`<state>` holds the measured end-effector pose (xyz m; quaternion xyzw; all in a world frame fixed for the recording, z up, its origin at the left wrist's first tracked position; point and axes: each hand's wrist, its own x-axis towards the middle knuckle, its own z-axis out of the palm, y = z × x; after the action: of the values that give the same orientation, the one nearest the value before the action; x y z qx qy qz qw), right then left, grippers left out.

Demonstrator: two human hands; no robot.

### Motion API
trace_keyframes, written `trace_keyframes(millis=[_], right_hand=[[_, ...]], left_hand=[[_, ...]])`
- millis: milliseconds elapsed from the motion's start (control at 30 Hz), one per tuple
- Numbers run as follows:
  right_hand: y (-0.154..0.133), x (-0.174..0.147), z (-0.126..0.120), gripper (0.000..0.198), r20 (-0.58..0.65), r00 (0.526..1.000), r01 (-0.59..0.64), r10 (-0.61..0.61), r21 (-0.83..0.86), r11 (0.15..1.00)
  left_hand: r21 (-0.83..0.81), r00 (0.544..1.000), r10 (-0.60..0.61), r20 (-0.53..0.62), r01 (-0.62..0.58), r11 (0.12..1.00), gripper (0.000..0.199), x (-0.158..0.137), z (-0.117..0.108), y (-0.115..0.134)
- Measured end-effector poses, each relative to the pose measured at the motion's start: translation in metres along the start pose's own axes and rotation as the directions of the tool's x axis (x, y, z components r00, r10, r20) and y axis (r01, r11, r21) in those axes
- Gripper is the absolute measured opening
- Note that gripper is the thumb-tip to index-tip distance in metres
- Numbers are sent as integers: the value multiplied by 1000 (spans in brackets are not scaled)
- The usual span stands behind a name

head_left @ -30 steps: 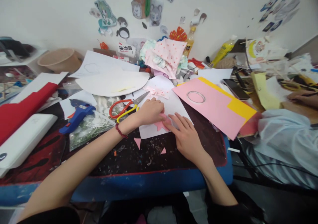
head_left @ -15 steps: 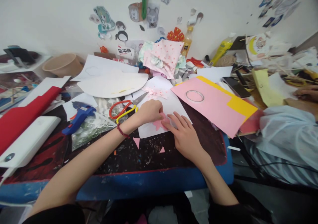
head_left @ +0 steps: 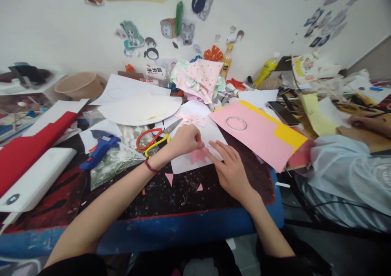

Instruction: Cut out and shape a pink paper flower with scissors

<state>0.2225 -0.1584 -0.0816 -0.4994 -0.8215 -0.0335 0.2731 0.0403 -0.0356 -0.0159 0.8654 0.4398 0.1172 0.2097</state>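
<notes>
A pink star-shaped cut-out (head_left: 198,157) can be seen lying mid-frame on a white sheet (head_left: 215,131), partly covered by the hands. The left hand (head_left: 185,139) is held over its upper edge, fingers curled in; whether anything's pinched there honestly can't be told. The right hand (head_left: 230,168) is laid open to the right, with a fingertip placed at the star's edge. Two pink offcuts (head_left: 169,179) are scattered below on the dark tabletop (head_left: 244,186). Scissors (head_left: 167,135) are parked just left of the sheet, and a blue glue gun (head_left: 102,149) is set on a clear bag (head_left: 113,170) further left. Over at centre right, a metal ring (head_left: 226,123) is placed on a pink sheet (head_left: 259,137). At the far right edge, another person's hand (head_left: 368,121) can be spotted.
</notes>
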Motion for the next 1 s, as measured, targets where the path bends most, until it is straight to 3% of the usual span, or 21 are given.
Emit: trace_keyframes(millis=[67,133,167,233,333,433,567,700,867,1000], right_hand=[[3,10,-12,51,-128,986,-86,107,155,984],[6,29,-27,41,-135,953,-213,272,341,915],[7,43,-35,40,-75,941,-269,330,430,862],[7,75,-53,41,152,933,-347,325,616,707],[-3,126,-78,35,359,920,-384,155,755,531],[-18,169,-98,21,434,901,-344,-14,732,588],[-34,210,-104,23,400,916,-255,-36,649,716],[-40,236,-90,29,349,936,-171,-55,584,793],[-39,247,-73,38,323,944,-156,-58,596,788],[-36,244,-71,37,244,969,-187,38,625,758]], left_hand=[[-22,998,32,-54,-33,999,13,-6,-16,7],[-40,992,65,-109,-69,997,12,-12,-36,16],[-46,987,78,-137,-85,995,12,-15,-47,20],[-42,974,96,-203,-107,993,11,-21,-69,28],[-33,943,117,-311,-133,990,13,-29,-101,35],[-50,918,111,-380,-141,989,13,-34,-127,32],[-71,890,85,-447,-130,989,8,-39,-150,17],[-38,863,70,-500,-102,994,10,-40,-161,2],[31,891,105,-442,-101,994,17,-38,-167,-11],[64,899,161,-408,-148,987,14,-40,-170,-16]])
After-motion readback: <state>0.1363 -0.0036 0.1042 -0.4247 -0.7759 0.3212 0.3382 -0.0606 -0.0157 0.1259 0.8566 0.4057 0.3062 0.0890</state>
